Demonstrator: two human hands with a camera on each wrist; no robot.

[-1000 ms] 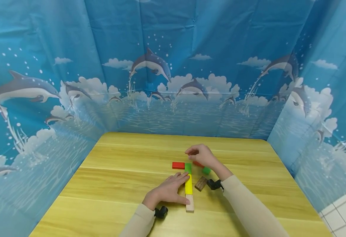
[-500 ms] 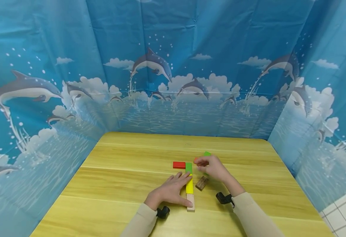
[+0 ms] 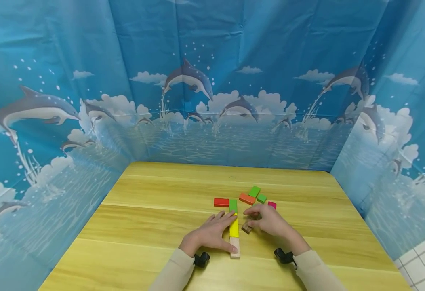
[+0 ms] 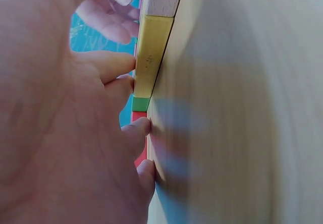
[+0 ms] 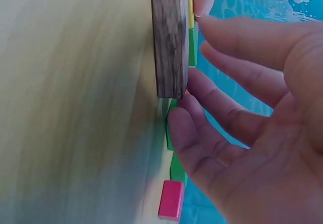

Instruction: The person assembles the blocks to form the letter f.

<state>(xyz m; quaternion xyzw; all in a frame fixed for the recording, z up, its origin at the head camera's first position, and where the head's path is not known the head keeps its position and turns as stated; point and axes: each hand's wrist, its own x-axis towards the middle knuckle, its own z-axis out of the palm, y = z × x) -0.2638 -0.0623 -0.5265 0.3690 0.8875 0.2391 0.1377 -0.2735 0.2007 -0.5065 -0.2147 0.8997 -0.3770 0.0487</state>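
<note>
My left hand [image 3: 209,235] rests on a row of wooden blocks. Its fingertips touch the yellow block [image 3: 234,229] and its thumb lies on the pale wood block [image 3: 235,255]. Beyond the yellow one is a green block [image 3: 233,205], with a red block [image 3: 221,202] at its left side. My right hand [image 3: 270,222] hovers over a dark brown wood block [image 3: 246,228], right of the row. In the right wrist view, its fingers are spread loosely beside the brown block [image 5: 169,47], with no grip to be seen.
Behind the right hand lie an orange block [image 3: 247,198], a green block [image 3: 254,191], a small green block [image 3: 261,198] and a magenta block [image 3: 272,205]. A dolphin-print curtain [image 3: 198,141] stands around the wooden table [image 3: 132,226].
My right hand has moved from the far red-orange block back toward me, to the dark brown block, uncovering the loose blocks behind. The left hand stays on the row.
</note>
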